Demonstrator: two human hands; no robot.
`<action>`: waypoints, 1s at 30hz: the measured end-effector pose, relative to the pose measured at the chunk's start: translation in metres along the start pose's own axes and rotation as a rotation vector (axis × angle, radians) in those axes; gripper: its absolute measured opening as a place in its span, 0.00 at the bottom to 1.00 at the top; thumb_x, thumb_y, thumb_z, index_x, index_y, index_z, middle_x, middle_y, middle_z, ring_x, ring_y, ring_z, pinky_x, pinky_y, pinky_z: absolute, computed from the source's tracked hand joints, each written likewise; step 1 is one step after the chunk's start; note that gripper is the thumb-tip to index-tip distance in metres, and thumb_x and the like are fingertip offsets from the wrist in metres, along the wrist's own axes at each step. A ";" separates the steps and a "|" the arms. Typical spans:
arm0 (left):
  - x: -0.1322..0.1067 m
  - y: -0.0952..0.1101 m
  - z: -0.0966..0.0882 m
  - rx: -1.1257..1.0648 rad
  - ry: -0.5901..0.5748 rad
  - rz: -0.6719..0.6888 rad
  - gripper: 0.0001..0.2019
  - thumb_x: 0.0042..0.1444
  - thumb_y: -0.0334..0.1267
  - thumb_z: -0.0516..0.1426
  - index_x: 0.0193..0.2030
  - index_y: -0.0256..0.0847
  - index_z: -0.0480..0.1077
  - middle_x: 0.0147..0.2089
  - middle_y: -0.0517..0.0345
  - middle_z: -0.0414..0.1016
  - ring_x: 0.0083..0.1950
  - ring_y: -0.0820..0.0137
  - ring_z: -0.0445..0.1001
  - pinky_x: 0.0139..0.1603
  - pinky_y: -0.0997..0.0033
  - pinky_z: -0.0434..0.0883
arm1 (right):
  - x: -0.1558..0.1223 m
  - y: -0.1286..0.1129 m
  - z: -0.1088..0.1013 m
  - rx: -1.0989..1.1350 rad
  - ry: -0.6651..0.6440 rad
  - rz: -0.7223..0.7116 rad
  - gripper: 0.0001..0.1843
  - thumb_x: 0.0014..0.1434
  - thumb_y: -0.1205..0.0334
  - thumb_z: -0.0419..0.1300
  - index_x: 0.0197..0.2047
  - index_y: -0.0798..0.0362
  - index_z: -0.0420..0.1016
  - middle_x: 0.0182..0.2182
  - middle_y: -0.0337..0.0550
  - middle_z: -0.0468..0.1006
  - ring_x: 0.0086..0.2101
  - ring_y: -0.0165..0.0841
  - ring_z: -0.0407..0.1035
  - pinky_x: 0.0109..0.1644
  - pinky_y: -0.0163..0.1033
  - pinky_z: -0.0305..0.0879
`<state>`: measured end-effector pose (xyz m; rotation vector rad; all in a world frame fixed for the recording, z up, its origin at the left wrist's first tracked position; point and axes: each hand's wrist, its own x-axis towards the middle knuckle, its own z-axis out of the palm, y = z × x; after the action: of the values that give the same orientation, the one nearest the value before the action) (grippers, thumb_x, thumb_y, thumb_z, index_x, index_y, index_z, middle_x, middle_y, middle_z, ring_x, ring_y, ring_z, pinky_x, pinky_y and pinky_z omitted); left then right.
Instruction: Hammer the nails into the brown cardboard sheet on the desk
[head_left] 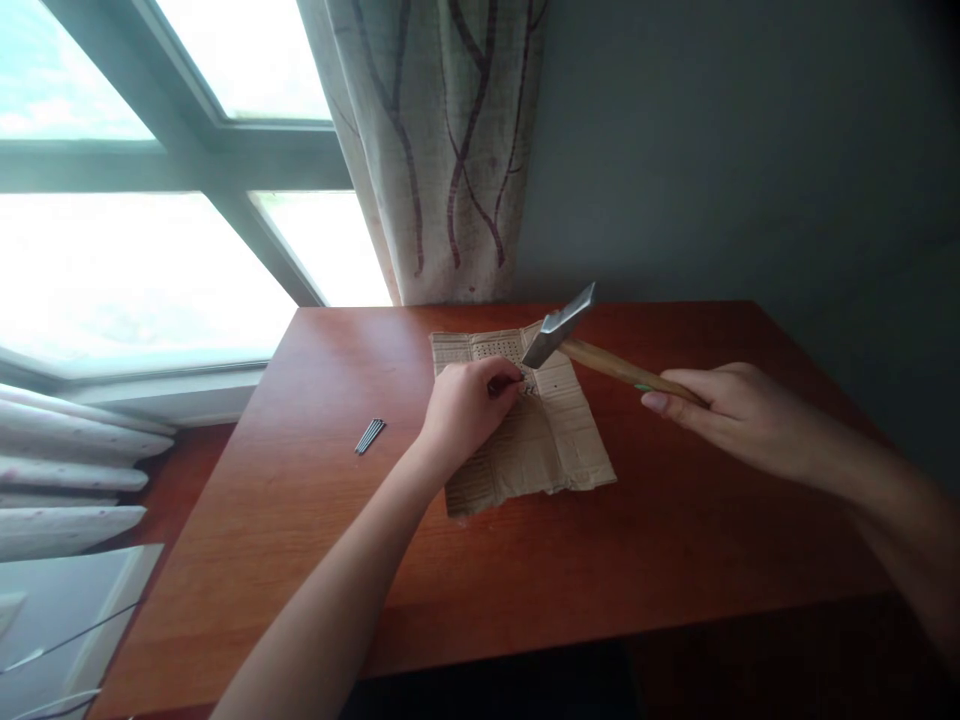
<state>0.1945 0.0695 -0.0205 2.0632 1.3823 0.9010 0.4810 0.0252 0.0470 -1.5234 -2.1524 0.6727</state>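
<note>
My right hand point(720, 400) is closed around the wooden handle of a hammer point(615, 362). Its metal head is raised just above and to the right of my left fingertips. My left hand point(472, 395) rests over a creased sheet of brown cardboard point(540, 450), fingers closed in a pinch. What sits between those fingertips is too small and dark to make out. Rows of small holes mark the cardboard's upper middle, partly covered by my hand and the hammer head. To the left of my left hand, several nails point(370, 436) lie side by side on the table.
A reddish-brown wooden table point(712, 560) carries all of this. Behind it hangs a curtain with a branch pattern point(457, 150), beside a dark wall point(712, 150). A large window point(127, 270) fills the left, and white fabric point(67, 480) hangs below it.
</note>
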 end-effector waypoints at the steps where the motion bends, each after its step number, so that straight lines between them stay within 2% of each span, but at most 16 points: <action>1: 0.000 0.000 0.000 -0.001 -0.002 0.001 0.04 0.56 0.32 0.62 0.37 0.43 0.79 0.35 0.58 0.84 0.33 0.68 0.79 0.35 0.70 0.71 | 0.001 -0.002 0.000 0.012 0.000 0.007 0.27 0.60 0.36 0.62 0.21 0.49 0.70 0.13 0.34 0.61 0.14 0.27 0.55 0.19 0.38 0.45; 5: 0.000 0.001 -0.001 0.005 -0.001 0.000 0.05 0.56 0.31 0.62 0.36 0.43 0.79 0.33 0.58 0.84 0.32 0.68 0.79 0.35 0.70 0.71 | 0.004 -0.005 0.002 0.040 -0.021 0.060 0.29 0.56 0.32 0.63 0.21 0.48 0.70 0.13 0.34 0.63 0.14 0.28 0.55 0.20 0.39 0.44; 11: -0.001 0.001 0.000 0.010 -0.006 -0.013 0.06 0.56 0.31 0.62 0.38 0.42 0.80 0.35 0.58 0.84 0.34 0.67 0.80 0.36 0.69 0.71 | 0.002 -0.012 -0.003 -0.120 -0.063 0.037 0.31 0.64 0.32 0.54 0.22 0.49 0.68 0.14 0.35 0.62 0.15 0.28 0.56 0.20 0.39 0.47; 18: 0.000 0.004 -0.002 0.079 -0.028 -0.027 0.06 0.56 0.31 0.61 0.37 0.43 0.81 0.35 0.58 0.84 0.35 0.65 0.80 0.36 0.69 0.70 | -0.002 -0.022 -0.002 -0.210 -0.216 0.168 0.31 0.66 0.32 0.48 0.27 0.49 0.67 0.18 0.36 0.65 0.20 0.30 0.60 0.26 0.39 0.51; 24: 0.001 0.004 -0.002 0.058 -0.036 -0.029 0.06 0.57 0.32 0.61 0.38 0.44 0.81 0.36 0.59 0.85 0.34 0.66 0.79 0.36 0.69 0.70 | -0.002 -0.021 -0.002 -0.232 -0.191 0.201 0.33 0.65 0.29 0.46 0.27 0.49 0.66 0.18 0.36 0.63 0.21 0.30 0.59 0.27 0.39 0.51; 30: 0.001 0.006 -0.002 0.124 -0.060 -0.017 0.05 0.57 0.33 0.61 0.35 0.43 0.80 0.35 0.58 0.84 0.34 0.64 0.79 0.35 0.67 0.68 | -0.004 -0.016 0.005 -0.205 -0.233 0.196 0.32 0.66 0.31 0.47 0.27 0.50 0.65 0.19 0.36 0.64 0.21 0.30 0.59 0.28 0.39 0.51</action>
<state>0.1969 0.0685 -0.0143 2.1487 1.4539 0.7568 0.4677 0.0165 0.0523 -1.8637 -2.3224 0.7452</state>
